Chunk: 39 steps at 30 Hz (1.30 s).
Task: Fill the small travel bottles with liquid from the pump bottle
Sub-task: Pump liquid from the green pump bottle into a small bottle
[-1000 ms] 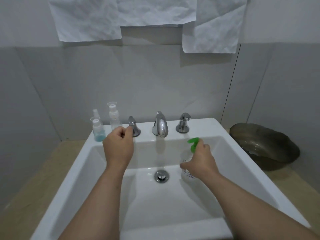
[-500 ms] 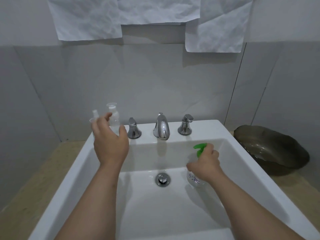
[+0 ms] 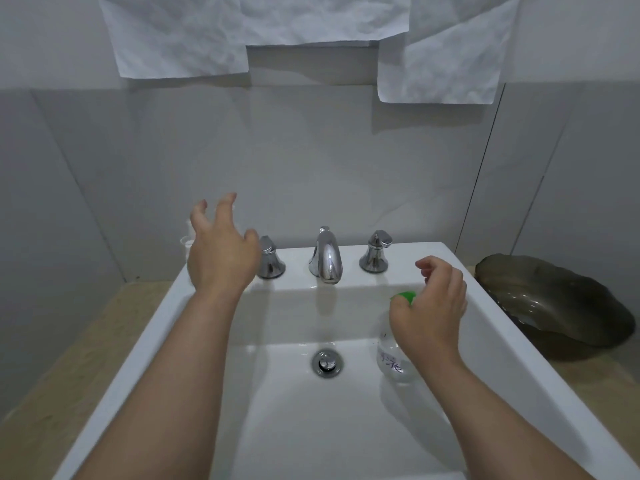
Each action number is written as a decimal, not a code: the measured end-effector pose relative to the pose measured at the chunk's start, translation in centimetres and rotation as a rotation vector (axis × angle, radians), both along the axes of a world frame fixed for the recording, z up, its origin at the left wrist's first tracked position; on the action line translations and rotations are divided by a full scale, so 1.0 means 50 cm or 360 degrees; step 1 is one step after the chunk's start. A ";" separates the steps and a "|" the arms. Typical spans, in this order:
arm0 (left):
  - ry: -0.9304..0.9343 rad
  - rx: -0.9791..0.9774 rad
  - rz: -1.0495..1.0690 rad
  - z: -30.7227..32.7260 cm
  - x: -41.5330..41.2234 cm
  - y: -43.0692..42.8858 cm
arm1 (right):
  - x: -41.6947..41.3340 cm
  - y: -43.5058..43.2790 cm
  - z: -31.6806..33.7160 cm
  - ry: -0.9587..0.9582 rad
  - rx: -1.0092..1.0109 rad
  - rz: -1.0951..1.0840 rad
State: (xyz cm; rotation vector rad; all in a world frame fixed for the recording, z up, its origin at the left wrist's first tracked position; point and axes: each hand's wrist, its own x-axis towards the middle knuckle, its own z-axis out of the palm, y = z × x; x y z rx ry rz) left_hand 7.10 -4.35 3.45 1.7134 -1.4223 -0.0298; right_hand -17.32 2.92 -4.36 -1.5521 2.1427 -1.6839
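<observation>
A white sink fills the lower middle of the frame, with a chrome faucet between two chrome handles on its back rim and a round drain in its floor. Crumpled white papers hang on the wall at the top. At right, a dark glass dish sits on the beige bench.

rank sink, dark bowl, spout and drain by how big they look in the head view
1. sink, by far the largest
2. dark bowl
3. spout
4. drain, only a little smaller than the spout; they sit at different distances from the camera, so this last pair is unsure
</observation>
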 end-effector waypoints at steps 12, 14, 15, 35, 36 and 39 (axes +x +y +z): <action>0.0022 -0.0458 -0.0037 0.037 0.011 0.109 | 0.003 0.010 0.019 -0.0076 -0.0204 0.0200; 0.0274 -0.0476 -0.0264 0.046 0.015 0.146 | 0.011 0.020 0.025 -0.0175 -0.0178 0.0368; 0.0484 -0.0412 -0.0453 0.046 0.009 0.162 | 0.015 0.026 0.026 -0.0222 -0.0146 0.0473; 0.0677 0.1052 -0.1545 -0.136 -0.059 0.168 | 0.021 0.034 0.011 -0.0179 0.0922 0.0847; 0.0668 0.1024 -0.1546 -0.142 -0.063 0.164 | 0.023 0.034 0.011 -0.0222 0.0964 0.0898; 0.0559 0.1000 -0.1362 -0.154 -0.070 0.150 | 0.026 0.030 0.009 -0.0489 0.0980 0.0903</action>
